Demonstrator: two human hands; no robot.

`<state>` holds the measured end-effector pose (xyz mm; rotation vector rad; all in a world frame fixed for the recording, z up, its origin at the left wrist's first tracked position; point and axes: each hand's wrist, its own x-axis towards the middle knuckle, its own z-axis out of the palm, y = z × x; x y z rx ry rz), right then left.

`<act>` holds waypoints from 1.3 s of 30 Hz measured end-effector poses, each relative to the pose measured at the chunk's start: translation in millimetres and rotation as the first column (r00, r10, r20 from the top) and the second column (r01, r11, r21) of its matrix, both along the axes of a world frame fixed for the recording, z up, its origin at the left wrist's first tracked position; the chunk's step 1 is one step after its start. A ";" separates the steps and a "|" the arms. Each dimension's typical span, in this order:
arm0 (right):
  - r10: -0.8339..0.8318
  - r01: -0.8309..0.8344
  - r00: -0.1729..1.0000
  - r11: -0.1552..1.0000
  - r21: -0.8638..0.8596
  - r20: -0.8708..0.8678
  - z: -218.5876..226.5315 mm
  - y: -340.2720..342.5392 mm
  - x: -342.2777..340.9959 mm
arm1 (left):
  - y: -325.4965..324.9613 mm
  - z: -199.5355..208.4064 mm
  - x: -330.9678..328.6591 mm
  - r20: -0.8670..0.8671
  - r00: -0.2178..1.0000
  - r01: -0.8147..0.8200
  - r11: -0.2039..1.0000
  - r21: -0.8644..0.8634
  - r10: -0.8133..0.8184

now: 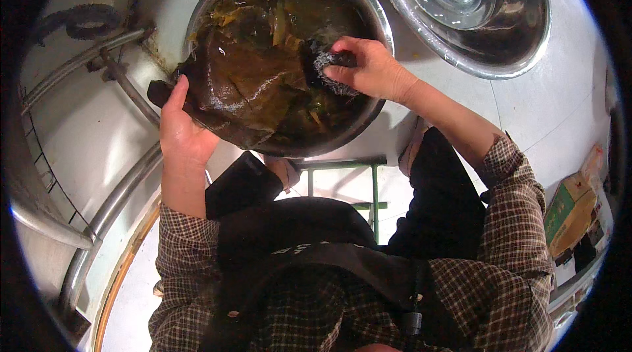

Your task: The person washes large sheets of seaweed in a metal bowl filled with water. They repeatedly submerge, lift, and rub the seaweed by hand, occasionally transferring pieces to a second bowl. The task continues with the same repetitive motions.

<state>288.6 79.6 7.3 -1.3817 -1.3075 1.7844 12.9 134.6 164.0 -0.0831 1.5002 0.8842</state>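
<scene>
Our left hand (184, 131) grips a broad brown-green leaf (240, 82) by its edge, with the thumb laid over the top and the fingers mostly hidden underneath. The leaf spreads over the left and middle part of a round stainless-steel basin (368, 1), its wet surface catching the light, and its dark, folded end pokes out past the rim beside our thumb.

Our right hand (375, 69) is closed on a dark scouring pad (324, 65), pinched between thumb and fingers and flecked with white, over the right side of the basin. We cannot tell whether the pad touches the leaf. More yellow-green leaves (283, 26) lie wet in the basin, above and to the right of the large one.

To the upper right, a second steel basin (523, 16) stands on the pale floor (526, 105), near the first. At our left runs a bent metal tube frame (125, 190), with a dark coiled hose (89, 19) above it. Between our feet we see a green metal frame (375, 204), and well off to the right a green and tan cardboard box (573, 210).
</scene>
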 end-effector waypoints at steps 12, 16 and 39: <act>-0.506 0.461 0.863 0.780 0.424 -0.007 55.0 49.4 59.3 | -5.6 -5.6 0.9 0.103 0.994 0.030 0.999 0.010 -0.031; -0.742 0.497 0.512 0.666 0.556 0.432 11.8 78.0 128.9 | -8.8 -7.8 -7.3 0.140 0.986 0.084 0.995 0.062 -0.092; 0.427 -0.424 0.898 0.904 0.046 -0.112 7.8 50.7 -42.2 | 14.6 13.8 -10.3 0.164 0.969 0.136 0.951 0.279 -0.187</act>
